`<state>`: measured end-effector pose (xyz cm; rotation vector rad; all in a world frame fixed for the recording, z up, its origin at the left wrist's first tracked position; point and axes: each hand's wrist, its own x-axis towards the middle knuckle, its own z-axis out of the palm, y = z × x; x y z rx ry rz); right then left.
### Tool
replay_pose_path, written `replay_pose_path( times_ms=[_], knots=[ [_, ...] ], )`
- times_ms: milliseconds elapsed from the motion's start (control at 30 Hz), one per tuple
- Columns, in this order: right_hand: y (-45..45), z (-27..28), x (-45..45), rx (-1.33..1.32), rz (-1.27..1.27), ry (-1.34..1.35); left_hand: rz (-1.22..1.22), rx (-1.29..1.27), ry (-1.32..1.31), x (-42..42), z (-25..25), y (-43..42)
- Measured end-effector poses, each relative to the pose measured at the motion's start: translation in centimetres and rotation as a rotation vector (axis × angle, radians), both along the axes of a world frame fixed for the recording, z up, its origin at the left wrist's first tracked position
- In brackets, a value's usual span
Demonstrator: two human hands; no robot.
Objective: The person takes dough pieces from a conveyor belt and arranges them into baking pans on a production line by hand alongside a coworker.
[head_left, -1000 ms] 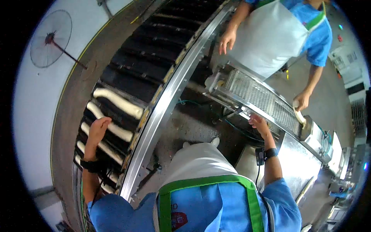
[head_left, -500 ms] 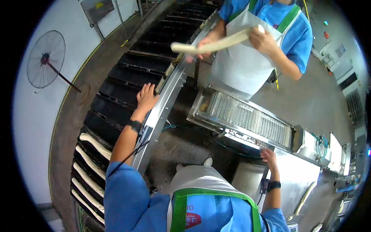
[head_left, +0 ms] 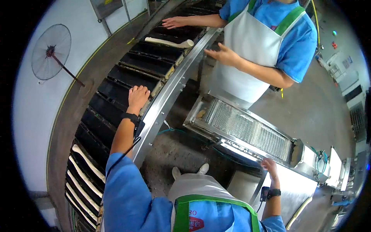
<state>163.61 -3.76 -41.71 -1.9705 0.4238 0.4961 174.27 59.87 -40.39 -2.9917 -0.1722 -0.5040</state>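
My left hand point(head_left: 138, 98) rests, fingers spread and holding nothing, on the edge of the black trays point(head_left: 112, 94) beside the steel rail point(head_left: 170, 91). My right hand point(head_left: 269, 166) is by the near side of the mesh conveyor point(head_left: 247, 123), its fingers apart and nothing in them. One dough strip point(head_left: 169, 42) lies in a tray farther up, near a co-worker's two empty hands. Several more dough strips point(head_left: 85, 160) lie in the trays at the lower left.
A co-worker in a white apron point(head_left: 247, 50) stands across the mesh conveyor. A steel table point(head_left: 290, 187) is right of my right hand, with a pale strip point(head_left: 298, 212) at its edge. A fan point(head_left: 51, 52) stands by the left wall.
The strip the co-worker held now lies in a tray, and the co-worker's hands are off it. My left hand moved up the trays from the lower strips. Those strips have shifted down and left.
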Motion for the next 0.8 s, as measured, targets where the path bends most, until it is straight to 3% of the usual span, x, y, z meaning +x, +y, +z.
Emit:
replay_pose_path(
  times_ms=[367,500,567,600,667,700,733,767,800],
  knots=[
    [0.5,-3.0,3.3,0.04,0.079,0.005,0.12,0.021,-0.015,-9.9,0.8,0.6],
    [-0.4,-2.1,4.4,0.016,0.069,0.054,0.278,0.077,0.114,-10.6,1.4,2.8],
    [-2.0,-3.6,4.7,0.073,0.023,0.018,0.426,0.001,0.017,-8.9,2.3,2.8],
    [-2.9,-4.4,4.8,0.115,0.016,0.0,0.452,-0.246,0.015,-7.4,3.7,2.0],
    [-1.9,-2.8,5.7,0.196,-0.117,0.057,0.268,-0.628,-0.124,-3.7,1.2,3.9],
    [-1.3,-1.3,6.4,-0.065,0.048,0.062,0.369,-0.885,-0.05,-2.0,0.4,3.7],
    [-2.5,-3.3,6.1,-0.115,0.071,-0.042,0.608,-1.155,0.098,-0.1,4.2,-1.1],
    [-2.5,-3.4,6.4,-0.144,0.047,-0.018,0.638,-1.397,0.046,0.8,1.1,0.7],
    [-2.3,-3.4,6.3,-0.178,0.062,-0.05,0.239,-1.362,0.191,0.1,0.3,2.1]
  ],
)
